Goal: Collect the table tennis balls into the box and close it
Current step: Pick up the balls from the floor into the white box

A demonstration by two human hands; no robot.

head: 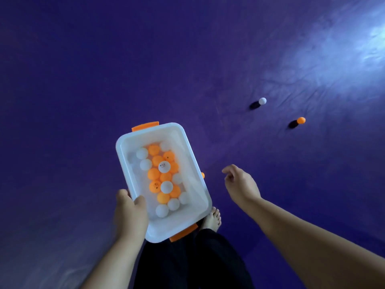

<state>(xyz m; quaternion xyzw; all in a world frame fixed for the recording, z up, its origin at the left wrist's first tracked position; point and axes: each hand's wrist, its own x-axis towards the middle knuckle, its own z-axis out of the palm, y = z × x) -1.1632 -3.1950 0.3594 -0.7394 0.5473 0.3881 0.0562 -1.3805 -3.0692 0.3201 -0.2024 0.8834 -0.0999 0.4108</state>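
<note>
A white plastic box with orange latches is held in the air, lid off, with several orange and white table tennis balls inside. My left hand grips its near left rim, thumb over the edge. My right hand hangs to the right of the box, fingers loosely curled and holding nothing. On the floor to the far right lie a white ball and an orange ball. A sliver of another orange ball peeks out past the box's right wall.
The purple floor mat spreads all around, wrinkled and brightly lit at the upper right. My bare foot and dark trouser legs show below the box. No lid is in view.
</note>
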